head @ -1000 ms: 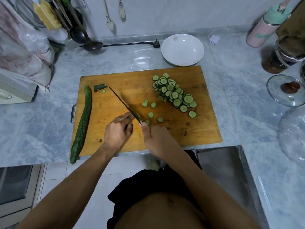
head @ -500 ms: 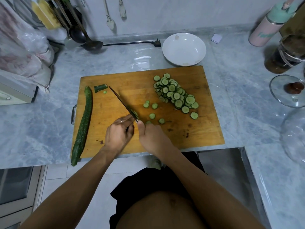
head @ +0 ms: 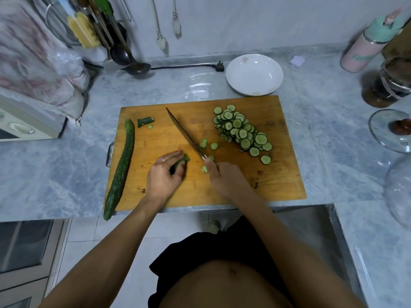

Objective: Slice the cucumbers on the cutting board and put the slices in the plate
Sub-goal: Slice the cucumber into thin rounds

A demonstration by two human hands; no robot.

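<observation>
A wooden cutting board [head: 278,174] lies on the grey counter. My left hand [head: 163,177] grips a short cucumber stub [head: 183,160] near the board's front middle. My right hand [head: 224,177] holds a knife [head: 184,134] by its handle, the blade pointing far-left across the board, apart from the stub. A pile of cucumber slices [head: 241,130] sits on the board's right half, with a few loose slices [head: 209,144] by the blade. A whole cucumber [head: 122,167] lies along the board's left edge. A cut end piece [head: 145,121] rests at far left. The white plate [head: 254,74] stands behind the board.
A black plug and cable [head: 219,66] lie left of the plate. Ladles [head: 135,67] hang at back left beside an appliance [head: 24,127]. A pink bottle [head: 364,47], a dark jar [head: 387,85] and glass lids [head: 391,130] stand at right. A sink [head: 311,236] drops at front right.
My hands have parted: the left drew the cucumber stub leftward, away from the knife. The blade has swung slightly right of the stub.
</observation>
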